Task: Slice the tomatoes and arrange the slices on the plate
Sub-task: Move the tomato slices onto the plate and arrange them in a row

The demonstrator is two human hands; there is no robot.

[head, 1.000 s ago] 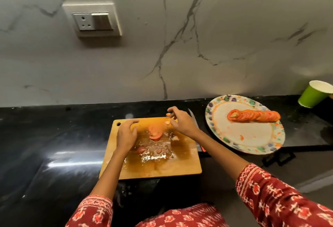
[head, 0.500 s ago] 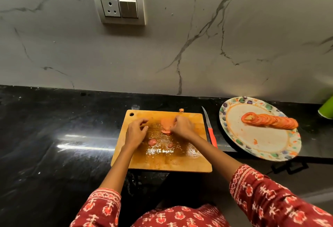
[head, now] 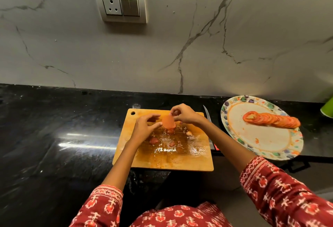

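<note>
Over the wet board (head: pixel 162 160), the left hand (head: pixel 144 127) and right hand (head: pixel 185 116) pinch a slice stack (head: pixel 168 122), tilted, flat face toward the camera. Further right, the plate (head: pixel 270 147) holds a row of slices (head: pixel 272 119) running left to right.

Knife (head: pixel 207 118) lies between cutting board (head: pixel 162 162) at left and plate (head: pixel 266 147) at right.

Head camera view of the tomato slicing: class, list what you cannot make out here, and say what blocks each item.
- Knife: only part of the blade and a bit of red handle show; the right forearm covers the rest.
- Green cup: cut off by the right frame edge.
- Tomato slices held between left hand and right hand: blurred, so their count is unclear.
- Small bits on the cutting board: too small to identify.
</note>
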